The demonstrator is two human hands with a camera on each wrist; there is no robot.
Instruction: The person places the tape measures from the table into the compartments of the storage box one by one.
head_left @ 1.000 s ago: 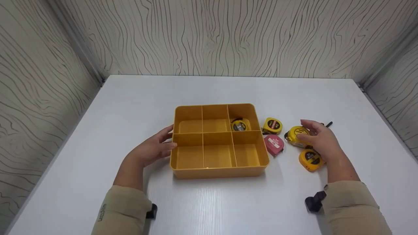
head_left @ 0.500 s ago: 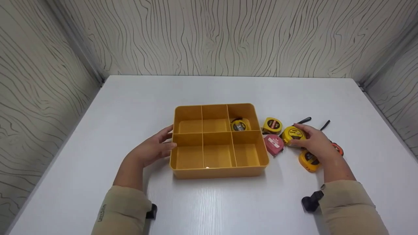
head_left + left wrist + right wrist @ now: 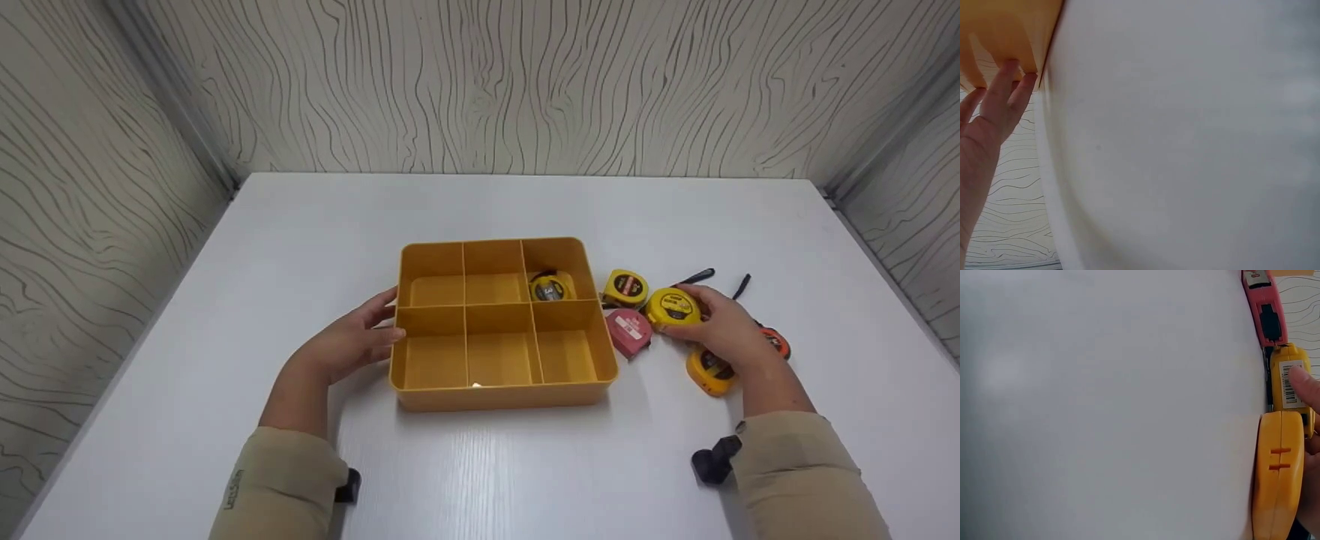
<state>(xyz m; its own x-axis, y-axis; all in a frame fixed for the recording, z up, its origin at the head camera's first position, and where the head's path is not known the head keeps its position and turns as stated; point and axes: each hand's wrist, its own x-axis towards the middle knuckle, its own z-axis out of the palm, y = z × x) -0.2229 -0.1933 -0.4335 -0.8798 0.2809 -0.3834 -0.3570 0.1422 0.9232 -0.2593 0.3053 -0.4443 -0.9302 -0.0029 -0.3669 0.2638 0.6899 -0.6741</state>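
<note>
My right hand (image 3: pixel 724 322) grips a yellow tape measure (image 3: pixel 673 307) between thumb and fingers, right of the box. In the right wrist view my thumb lies on the barcode label of this tape measure (image 3: pixel 1291 382). My left hand (image 3: pixel 349 345) rests its fairly straight fingers against the left wall of an orange-yellow divided box (image 3: pixel 506 397); the left wrist view shows the fingertips touching the box side (image 3: pixel 999 34). A yellow tape measure (image 3: pixel 549 288) sits in the box's back right compartment.
Between the box and my right hand lie another yellow tape measure (image 3: pixel 625 288) and a pink one (image 3: pixel 630 331). An orange-yellow tape measure (image 3: pixel 709 372) and a partly hidden red-orange one (image 3: pixel 777 343) lie by my right wrist. Patterned panels (image 3: pixel 480 90) enclose the white table (image 3: pixel 480 480).
My right hand has moved slightly left, bringing the yellow tape measure nearer the pink one and turning it a little. The red-orange tape measure has come into view. My left hand stays put.
</note>
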